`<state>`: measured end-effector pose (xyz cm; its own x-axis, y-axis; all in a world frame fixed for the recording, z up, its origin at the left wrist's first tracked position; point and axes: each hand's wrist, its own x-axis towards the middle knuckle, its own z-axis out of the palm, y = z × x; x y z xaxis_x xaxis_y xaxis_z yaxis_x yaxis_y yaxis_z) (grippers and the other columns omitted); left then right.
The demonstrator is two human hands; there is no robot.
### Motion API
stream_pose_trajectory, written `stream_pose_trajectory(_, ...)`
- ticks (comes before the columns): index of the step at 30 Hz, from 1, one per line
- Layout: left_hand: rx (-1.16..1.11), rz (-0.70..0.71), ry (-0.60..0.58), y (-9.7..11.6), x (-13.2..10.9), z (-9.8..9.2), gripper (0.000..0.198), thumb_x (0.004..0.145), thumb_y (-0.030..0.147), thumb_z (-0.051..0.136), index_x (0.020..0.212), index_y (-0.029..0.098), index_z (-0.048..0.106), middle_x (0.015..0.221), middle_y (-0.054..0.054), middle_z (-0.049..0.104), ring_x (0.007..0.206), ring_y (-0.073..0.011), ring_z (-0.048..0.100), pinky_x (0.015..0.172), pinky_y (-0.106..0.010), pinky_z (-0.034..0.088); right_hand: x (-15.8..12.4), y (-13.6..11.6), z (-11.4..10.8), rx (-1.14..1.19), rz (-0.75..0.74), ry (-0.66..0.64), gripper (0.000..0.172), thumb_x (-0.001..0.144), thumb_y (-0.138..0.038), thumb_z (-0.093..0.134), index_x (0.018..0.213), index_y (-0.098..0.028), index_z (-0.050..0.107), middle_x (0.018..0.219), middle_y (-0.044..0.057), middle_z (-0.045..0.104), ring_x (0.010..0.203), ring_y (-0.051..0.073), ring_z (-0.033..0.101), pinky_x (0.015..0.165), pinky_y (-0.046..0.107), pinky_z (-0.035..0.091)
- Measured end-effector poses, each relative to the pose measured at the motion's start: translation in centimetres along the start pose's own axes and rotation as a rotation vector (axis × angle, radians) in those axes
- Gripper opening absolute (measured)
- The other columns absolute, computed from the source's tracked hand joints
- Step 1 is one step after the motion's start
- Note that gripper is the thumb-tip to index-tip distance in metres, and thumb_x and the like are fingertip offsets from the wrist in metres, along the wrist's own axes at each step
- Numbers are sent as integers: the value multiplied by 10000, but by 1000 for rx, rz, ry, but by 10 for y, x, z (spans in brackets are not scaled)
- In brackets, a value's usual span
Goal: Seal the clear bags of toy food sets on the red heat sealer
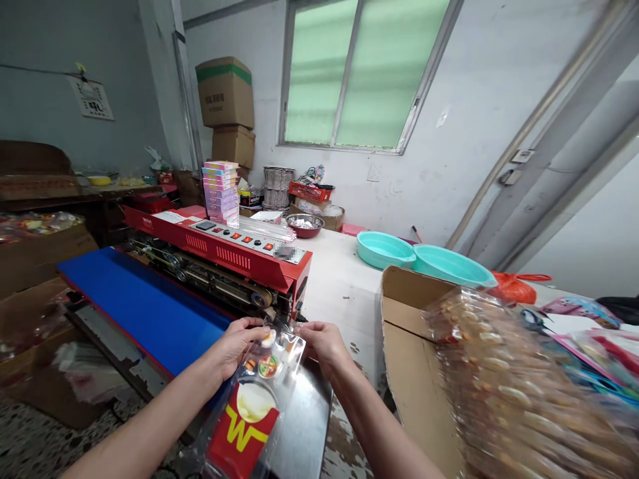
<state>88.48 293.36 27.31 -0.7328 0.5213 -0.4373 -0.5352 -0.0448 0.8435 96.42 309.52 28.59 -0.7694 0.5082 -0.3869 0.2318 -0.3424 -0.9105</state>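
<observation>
A clear plastic bag (283,382) hangs between my hands, its top edge close to the near end of the red sealing machine (239,256). Inside it show a red carton with a yellow W (242,432) and small toy food pieces, among them a fried egg and a round pizza-like disc. My left hand (239,342) pinches the bag's upper left corner. At the upper right corner, my right hand (319,342) grips it between thumb and fingers. Below the bag lies a bare metal plate (304,419). The machine's blue belt (150,306) runs off to the left.
On the right, an open cardboard box (414,372) holds a stack of filled clear packs (514,379). Two turquoise basins (384,249) stand on the white table (334,266) behind it. Small pastel boxes (221,193) are piled behind the machine. More cartons sit at the left.
</observation>
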Motion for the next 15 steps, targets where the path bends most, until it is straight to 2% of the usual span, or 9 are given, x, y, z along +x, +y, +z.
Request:
stream_pose_trajectory(4, -23, 26, 32, 5, 7, -8, 442, 601, 167, 750, 977, 110, 525, 707, -78, 670, 493, -149, 592, 480, -271, 509, 13, 1, 9, 3, 34, 9, 109, 590, -107, 711, 651, -102, 621, 525, 38, 625, 449, 148, 586, 426, 244, 497)
stream_pose_trajectory(9, -26, 46, 77, 10, 15, -24, 466, 573, 147, 770, 976, 109, 539, 774, -106, 694, 583, -190, 644, 559, -309, 539, 25, 8, 24, 59, 29, 7, 117, 658, -147, 701, 683, -115, 592, 518, 7, 593, 453, 123, 571, 448, 226, 490)
stream_pose_trajectory(12, 11, 80, 151, 18, 23, -37, 399, 572, 133, 754, 918, 99, 558, 746, -111, 689, 584, -204, 646, 546, -312, 529, 18, 11, 31, 98, -26, 15, 203, 730, -281, 692, 772, -139, 554, 623, 0, 609, 524, 114, 592, 478, 218, 492)
stream_pose_trajectory(15, 93, 150, 279, 31, 29, -57, 320, 599, 113, 708, 872, 104, 542, 688, -92, 674, 578, -208, 642, 563, -323, 525, -9, 10, 26, 56, -156, 2, 344, 715, -387, 717, 909, -154, 554, 765, 18, 632, 667, 128, 623, 517, 207, 492)
